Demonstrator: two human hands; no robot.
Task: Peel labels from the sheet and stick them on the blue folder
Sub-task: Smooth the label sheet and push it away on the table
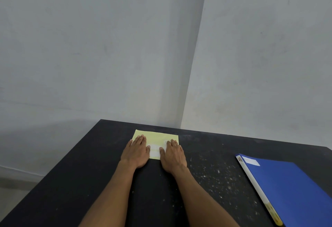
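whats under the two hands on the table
Both the left hand and right hand lie flat on a pale yellow label sheet on the black table. The labels beneath the palms are hidden.

Head view: a black table (75,182), its surface flecked with pale specks, stands against a grey wall (89,47). Near the table's far edge lies a pale yellow label sheet (158,138), on which the left hand (137,150) and the right hand (172,152) rest flat, palms down and fingers extended, with white labels (154,150) visible between the two thumbs. Well apart on the right lies the blue folder (291,191), closed, its white spine toward the hands and a white label (251,161) near its far corner.
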